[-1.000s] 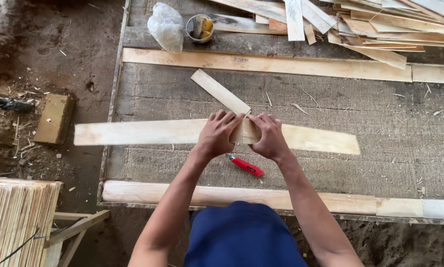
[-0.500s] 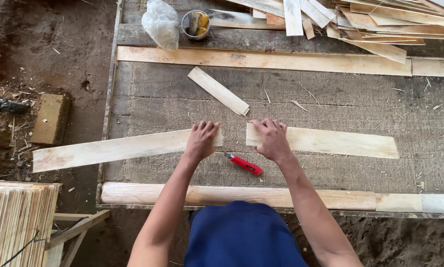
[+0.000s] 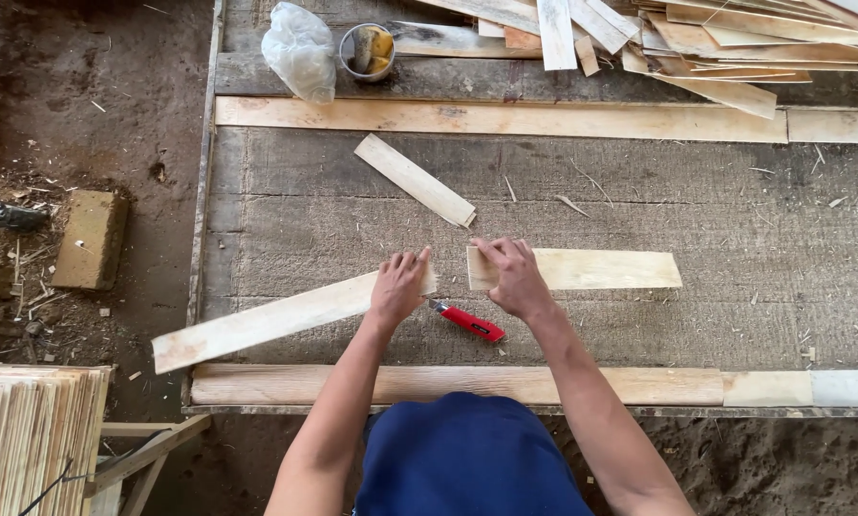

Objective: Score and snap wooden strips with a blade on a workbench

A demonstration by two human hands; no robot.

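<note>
Left hand [image 3: 397,285]: lies palm down on the near end of the long strip [image 3: 286,319], fingers spread flat, pressing rather than wrapped around it.
Right hand [image 3: 513,277]: rests on the left end of the short strip [image 3: 582,268], fingers curled over its edge and holding it down.
Long strip: slants from the knife away to the left, its far end jutting past the workbench [image 3: 735,239] edge.
Short strip: just above and to the right of the knife, lying level, a small gap between it and the long strip.
Knife [image 3: 469,321]: red handle, flat on the workbench, between the two wrists, untouched.
Small offcut [image 3: 415,179]: beyond the knife, lying at a slant.
Tin can [image 3: 367,51]: far beyond the knife, beside a plastic bag [image 3: 300,50].
</note>
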